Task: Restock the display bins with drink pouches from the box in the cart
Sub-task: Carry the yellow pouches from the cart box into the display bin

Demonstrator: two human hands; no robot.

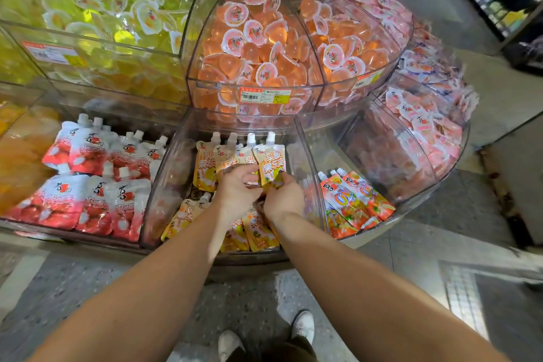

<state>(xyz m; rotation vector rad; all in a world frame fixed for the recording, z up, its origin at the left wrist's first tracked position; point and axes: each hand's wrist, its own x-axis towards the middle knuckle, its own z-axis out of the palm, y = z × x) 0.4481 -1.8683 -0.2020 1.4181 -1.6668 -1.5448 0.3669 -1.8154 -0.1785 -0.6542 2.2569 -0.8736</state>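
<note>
Clear bin (pixel 164 185); hands (pixel 239 188) gripping pouches (pixel 269 163)

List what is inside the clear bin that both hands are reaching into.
The clear bin holds yellow drink pouches: an upright row at the back, which the left hand and right hand grip, and others lying in front. The arms hide the bin floor.

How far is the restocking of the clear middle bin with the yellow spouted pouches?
Partly done. Yellow drink pouches with white caps already stand at the back of the clear plastic middle bin, and more lie at its front. In hand: the left hand and the right hand together grip a fan of the same pouches over the bin. Left: setting these down. The box and cart are out of view.
</note>
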